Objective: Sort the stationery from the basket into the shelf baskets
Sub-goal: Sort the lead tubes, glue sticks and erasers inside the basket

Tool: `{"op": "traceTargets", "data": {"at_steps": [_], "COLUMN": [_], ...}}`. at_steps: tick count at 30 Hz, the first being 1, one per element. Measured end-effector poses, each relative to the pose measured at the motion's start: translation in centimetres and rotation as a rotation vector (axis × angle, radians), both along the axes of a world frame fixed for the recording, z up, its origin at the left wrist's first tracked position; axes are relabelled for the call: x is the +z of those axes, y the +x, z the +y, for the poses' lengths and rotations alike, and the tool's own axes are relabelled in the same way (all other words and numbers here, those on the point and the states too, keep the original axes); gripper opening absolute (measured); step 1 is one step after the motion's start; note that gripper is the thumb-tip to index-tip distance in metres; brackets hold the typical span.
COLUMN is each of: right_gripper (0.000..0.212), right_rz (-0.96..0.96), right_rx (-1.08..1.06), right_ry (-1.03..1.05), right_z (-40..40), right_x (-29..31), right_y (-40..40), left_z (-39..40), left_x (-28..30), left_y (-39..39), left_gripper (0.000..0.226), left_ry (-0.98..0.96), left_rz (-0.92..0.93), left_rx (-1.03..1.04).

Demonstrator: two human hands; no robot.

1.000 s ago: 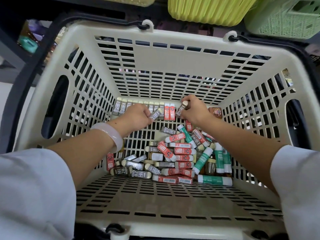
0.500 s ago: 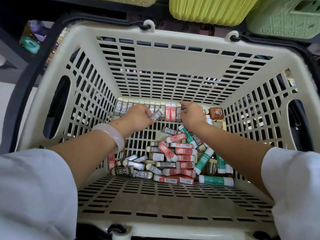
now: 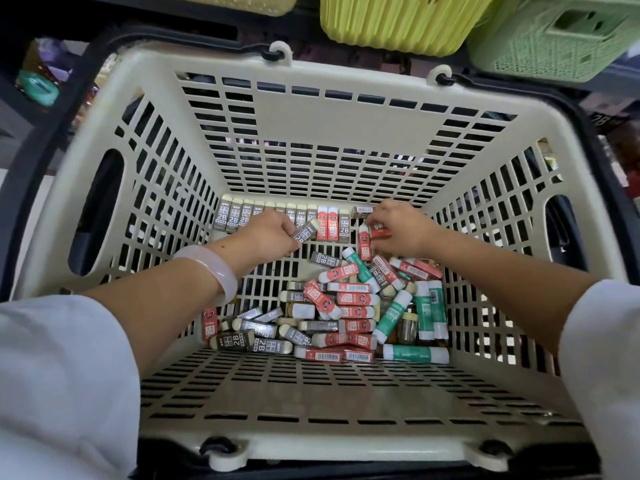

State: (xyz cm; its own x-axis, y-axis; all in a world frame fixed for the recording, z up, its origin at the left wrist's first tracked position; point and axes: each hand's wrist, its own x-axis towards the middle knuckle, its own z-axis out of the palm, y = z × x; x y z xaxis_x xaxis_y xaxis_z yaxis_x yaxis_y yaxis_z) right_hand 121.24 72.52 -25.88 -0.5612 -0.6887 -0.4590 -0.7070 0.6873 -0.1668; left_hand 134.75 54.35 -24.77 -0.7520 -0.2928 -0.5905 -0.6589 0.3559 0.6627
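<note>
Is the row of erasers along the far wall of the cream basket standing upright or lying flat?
Upright. The row of erasers stands on end, side by side against the far wall of the cream basket, labels facing the camera.

Looks like a stationery shop to me. There's a cream plastic shopping basket (image 3: 311, 140) with black carry handles, its bottom full of barcoded 2B erasers (image 3: 239, 341) and green glue sticks (image 3: 415, 353). Along the top edge of the frame, a yellow-green bin (image 3: 398, 22) and a light green bin (image 3: 554, 39) sit on dark shelving.

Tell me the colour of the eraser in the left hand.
Grey eraser, left hand; head view.
</note>
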Motion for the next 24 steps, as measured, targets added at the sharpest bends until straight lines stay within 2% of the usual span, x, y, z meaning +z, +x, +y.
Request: {"op": "traceTargets", "data": {"at_steps": [4, 6, 12, 17, 21, 24], "right_gripper": [0.08, 0.086, 0.086, 0.075, 0.048, 0.05], "right_rz": [-0.001, 0.006, 0.055, -0.238, -0.51, -0.646], "right_rx": [0.099, 0.1, 0.16, 0.139, -0.015, -0.085], "right_ry": [0.145, 0.191, 0.285, 0.303, 0.339, 0.297], "right_z": [0.0, -0.2, -1.1, -1.2, -1.2, -0.3], "right_x": [-0.6, -1.2, -1.5, -1.0, 0.5, 1.1], "right_y": [0.4, 0.6, 0.4, 0.5, 0.1, 1.1], "left_z": [0.2, 0.2, 0.1, 0.1, 0.2, 0.3], "left_x": [0.1, 0.1, 0.1, 0.2, 0.4, 0.4], "left_y": [0.0, 0.1, 0.2, 0.1, 0.1, 0.1], "left_gripper": [0.014, 0.016, 0.016, 0.014, 0.012, 0.012], "left_ry": [-0.01, -0.008, 0.006, 0.025, 0.018, 0.024], "left_rz": [-0.007, -0.003, 0.006, 0.007, 0.007, 0.012], "left_rx": [-0.01, -0.01, -0.007, -0.001, -0.014, -0.033]}}
